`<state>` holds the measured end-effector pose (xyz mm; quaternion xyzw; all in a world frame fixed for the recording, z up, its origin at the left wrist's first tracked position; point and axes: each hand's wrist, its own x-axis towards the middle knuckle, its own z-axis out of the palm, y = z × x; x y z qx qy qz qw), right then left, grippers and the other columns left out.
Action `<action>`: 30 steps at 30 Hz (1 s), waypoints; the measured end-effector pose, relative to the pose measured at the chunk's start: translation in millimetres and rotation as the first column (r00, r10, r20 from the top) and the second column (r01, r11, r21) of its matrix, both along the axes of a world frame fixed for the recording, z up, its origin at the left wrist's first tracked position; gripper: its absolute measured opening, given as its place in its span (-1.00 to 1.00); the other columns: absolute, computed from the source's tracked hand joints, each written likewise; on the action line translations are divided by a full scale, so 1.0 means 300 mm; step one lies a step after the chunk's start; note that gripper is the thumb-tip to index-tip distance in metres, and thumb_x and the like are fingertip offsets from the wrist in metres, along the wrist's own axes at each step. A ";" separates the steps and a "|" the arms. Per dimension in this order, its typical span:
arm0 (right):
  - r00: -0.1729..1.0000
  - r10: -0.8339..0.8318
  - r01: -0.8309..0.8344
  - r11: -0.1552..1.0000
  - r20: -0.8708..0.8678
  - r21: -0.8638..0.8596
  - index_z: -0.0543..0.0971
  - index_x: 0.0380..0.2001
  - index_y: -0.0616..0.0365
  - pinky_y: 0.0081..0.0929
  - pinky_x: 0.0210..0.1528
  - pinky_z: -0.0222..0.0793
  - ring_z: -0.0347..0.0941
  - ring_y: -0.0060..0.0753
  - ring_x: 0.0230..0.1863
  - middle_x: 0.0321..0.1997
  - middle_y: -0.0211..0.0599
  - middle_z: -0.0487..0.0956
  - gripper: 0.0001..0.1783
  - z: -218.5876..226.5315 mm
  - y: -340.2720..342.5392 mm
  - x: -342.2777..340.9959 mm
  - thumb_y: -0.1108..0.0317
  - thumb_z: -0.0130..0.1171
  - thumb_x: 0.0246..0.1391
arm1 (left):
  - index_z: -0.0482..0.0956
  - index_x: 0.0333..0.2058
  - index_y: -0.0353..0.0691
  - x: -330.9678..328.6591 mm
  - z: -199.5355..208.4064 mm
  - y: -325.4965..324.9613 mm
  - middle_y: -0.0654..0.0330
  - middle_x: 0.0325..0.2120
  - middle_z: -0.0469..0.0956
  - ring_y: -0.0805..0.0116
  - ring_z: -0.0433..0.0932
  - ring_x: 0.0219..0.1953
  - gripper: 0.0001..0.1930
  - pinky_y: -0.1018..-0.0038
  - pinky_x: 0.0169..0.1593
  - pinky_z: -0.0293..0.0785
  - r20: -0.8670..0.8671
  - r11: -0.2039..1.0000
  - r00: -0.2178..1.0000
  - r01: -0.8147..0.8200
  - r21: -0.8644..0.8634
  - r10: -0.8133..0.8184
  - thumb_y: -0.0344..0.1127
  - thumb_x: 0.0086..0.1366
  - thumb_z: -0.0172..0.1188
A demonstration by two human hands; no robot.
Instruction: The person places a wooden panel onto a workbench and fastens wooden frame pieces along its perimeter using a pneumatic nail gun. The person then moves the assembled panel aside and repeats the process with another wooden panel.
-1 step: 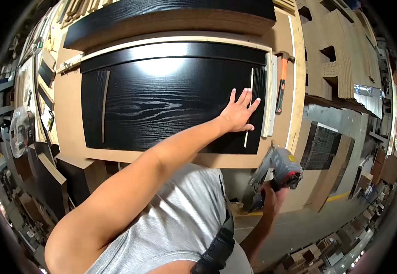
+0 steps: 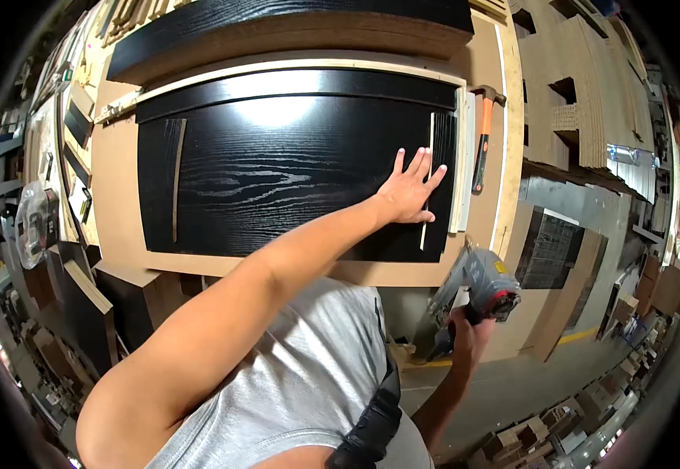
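A black wood-grain panel (image 2: 277, 184) lies on the workbench, with a narrow black strip near each short end. My left hand (image 2: 409, 187) rests with its fingers spread on the right-hand strip (image 2: 443, 141) and the panel beside it. Off the bench's near right corner, my right hand (image 2: 469, 332) is closed around the handle of a nail gun (image 2: 487, 285), grey with a black and red end. Its nose stays apart from the panel. The left-hand strip (image 2: 175, 180) lies with no hand on it.
Wooden guide rails (image 2: 301, 66) border the panel's far and right sides. A hammer (image 2: 483, 141) with an orange and black handle lies right of them. Behind sits a thick black board (image 2: 293, 35). Stacked cardboard (image 2: 590, 102) stands at the right, and dark boards (image 2: 82, 313) lean at the lower left.
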<state>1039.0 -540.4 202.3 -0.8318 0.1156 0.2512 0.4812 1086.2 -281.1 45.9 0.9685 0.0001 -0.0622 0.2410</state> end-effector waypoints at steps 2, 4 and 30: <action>1.000 -0.018 0.018 0.997 0.008 -0.078 0.52 -0.35 0.26 -0.54 -0.37 0.35 0.43 -0.55 -0.45 -0.50 -0.40 0.52 -0.84 0.015 0.030 0.042 0.57 0.18 -0.10 | 0.00 0.43 -0.21 0.009 -0.001 0.011 -0.39 0.37 -0.03 -0.25 -0.12 0.47 0.12 -0.32 0.37 -0.16 -0.027 1.000 0.999 0.026 0.006 -0.026 0.28 0.08 0.33; 0.998 0.064 -0.065 0.997 0.025 0.030 0.53 -0.38 0.27 -0.52 -0.34 0.38 0.45 -0.53 -0.46 -0.51 -0.38 0.52 -0.87 0.010 0.020 0.090 0.54 0.20 -0.08 | 0.00 0.43 -0.19 0.013 0.002 0.014 -0.36 0.38 -0.02 -0.23 -0.10 0.47 0.15 -0.30 0.38 -0.15 -0.041 0.998 0.998 0.054 0.033 -0.053 0.33 0.03 0.34; 0.962 0.254 -0.244 0.964 -0.105 0.103 0.49 -0.57 0.27 -0.50 -0.56 0.35 0.43 -0.47 -0.67 -0.66 -0.32 0.50 -0.93 -0.008 0.352 0.487 0.58 0.10 -0.04 | 0.03 0.44 0.03 0.034 -0.036 0.067 -0.15 0.41 0.02 -0.05 -0.12 0.50 0.18 -0.15 0.44 -0.14 0.080 1.000 0.996 -0.024 -0.016 0.025 0.45 -0.10 0.25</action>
